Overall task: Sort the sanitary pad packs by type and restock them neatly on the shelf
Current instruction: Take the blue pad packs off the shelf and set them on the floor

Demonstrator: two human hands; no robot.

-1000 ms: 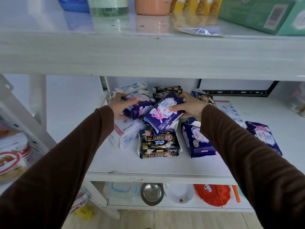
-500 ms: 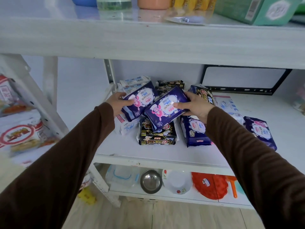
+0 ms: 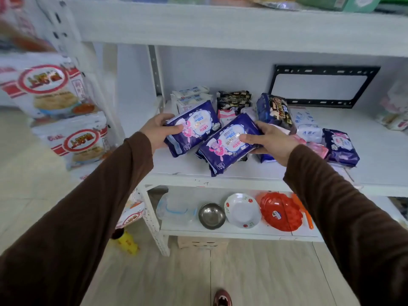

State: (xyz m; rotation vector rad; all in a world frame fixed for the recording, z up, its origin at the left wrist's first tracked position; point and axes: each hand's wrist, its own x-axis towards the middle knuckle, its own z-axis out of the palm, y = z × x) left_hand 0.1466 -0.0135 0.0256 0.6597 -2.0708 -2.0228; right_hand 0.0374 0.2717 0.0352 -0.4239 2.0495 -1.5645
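Left hand grips a purple pack by its left short end, thumb on top, fingers curled underneath; pack is lifted and tilted over the shelf. Just behind that hand's pack: white packs stacked against the back corner, black packs stacked next to them.

Right hand holds a second purple pack, same print, by its right end, thumb across the face. The two packs sit side by side, corners overlapping or nearly so; can't tell if they touch.

Behind and right of the right hand: mixed heap, a dark pack with a gold label, white-blue packs, something pink, then another purple pack lying flat well to the right.

Read: step in hand looks like pairing same-type purple packs. Sorting barely started, most of the pile still mixed.

How to do it well:
- Square both packs, same face up, print same way, before setting down.
- Pick one clear shelf patch, probably front-left of the left hand, and stack there.
- Pull the far-right purple pack into the same stack.
- Soft film wrap: hold by the ends, don't crush.
- Don't drag a sleeve through the heap when reaching right.
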